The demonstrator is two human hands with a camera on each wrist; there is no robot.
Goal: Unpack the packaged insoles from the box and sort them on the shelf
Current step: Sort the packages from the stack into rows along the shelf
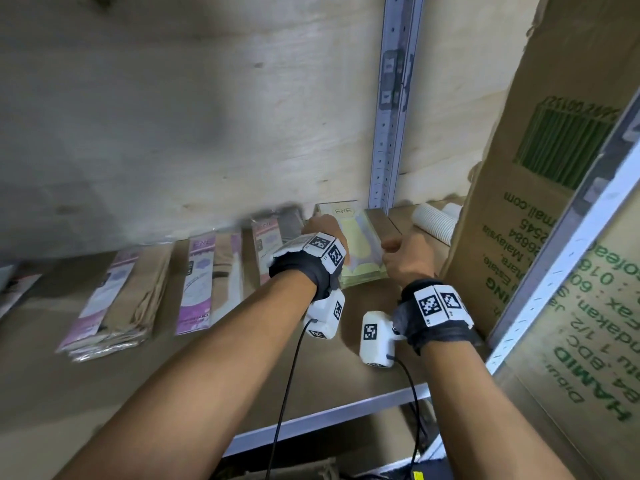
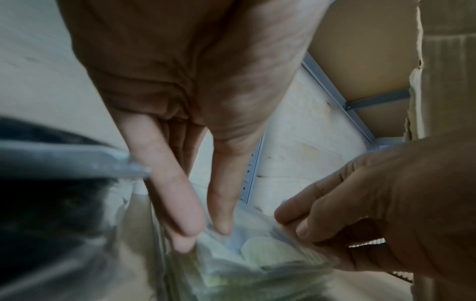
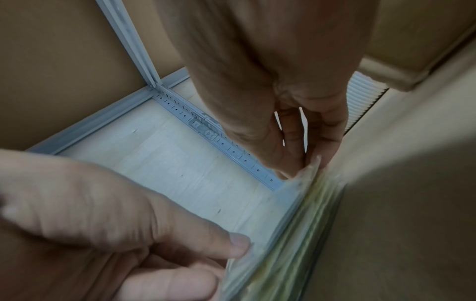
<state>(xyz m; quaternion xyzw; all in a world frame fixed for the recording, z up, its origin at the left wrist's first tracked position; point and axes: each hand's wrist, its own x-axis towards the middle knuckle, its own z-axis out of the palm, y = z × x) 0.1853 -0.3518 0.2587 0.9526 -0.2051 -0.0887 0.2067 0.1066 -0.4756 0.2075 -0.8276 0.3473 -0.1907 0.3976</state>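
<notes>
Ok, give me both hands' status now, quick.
Left hand: fingers straight, pressing on the yellow insole stack.
Right hand: fingers curled, pinching the stack's right edge.

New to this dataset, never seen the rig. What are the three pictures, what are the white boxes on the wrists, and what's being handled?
No robot: a person works bare-handed. The big view comes from a head camera; the other two come from the white wrist cameras, looking along each hand. The left hand and right hand square up a stack of yellow-green packaged insoles on the shelf; left fingers lie straight on it, right fingers pinch its edge. Three more insole stacks lie leftward. Cardboard box and white cups stand rightward.
</notes>
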